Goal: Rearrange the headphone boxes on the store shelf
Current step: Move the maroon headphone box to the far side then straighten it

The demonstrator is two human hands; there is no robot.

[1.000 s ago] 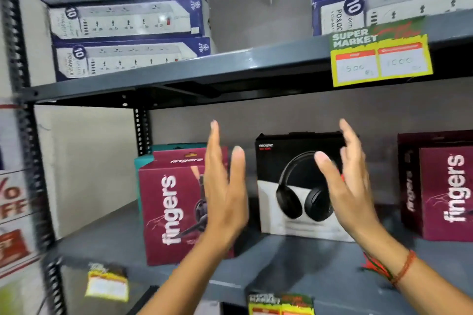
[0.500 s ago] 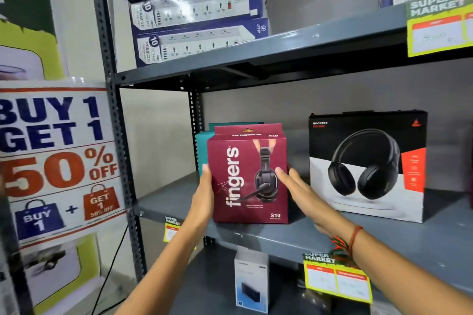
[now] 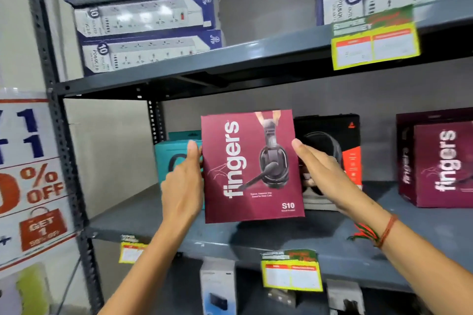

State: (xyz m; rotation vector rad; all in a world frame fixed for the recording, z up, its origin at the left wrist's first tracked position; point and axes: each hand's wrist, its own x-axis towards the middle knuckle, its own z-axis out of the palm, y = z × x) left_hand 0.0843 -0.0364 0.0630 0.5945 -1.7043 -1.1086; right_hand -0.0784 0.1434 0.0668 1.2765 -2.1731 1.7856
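A maroon "fingers" headphone box (image 3: 252,166) is held upright just above the grey middle shelf (image 3: 256,240), squeezed between my two hands. My left hand (image 3: 183,184) presses its left edge and my right hand (image 3: 325,176) presses its right edge. Behind the left hand stands a teal box (image 3: 170,158), partly hidden. Behind the right hand stands a black-and-white headphone box (image 3: 335,140) with an orange patch. Another maroon "fingers" box (image 3: 440,161) stands at the right of the shelf.
The upper shelf (image 3: 230,64) carries stacked power-strip boxes (image 3: 143,20). Yellow price tags (image 3: 375,38) hang from the shelf edges. The slotted steel upright (image 3: 61,135) and a sale poster (image 3: 28,176) are at the left. Small boxes (image 3: 217,289) sit on the shelf below.
Both hands closed on the maroon box's sides and lifted it off the shelf toward me and to the right, uncovering the teal box. The view shifted slightly.
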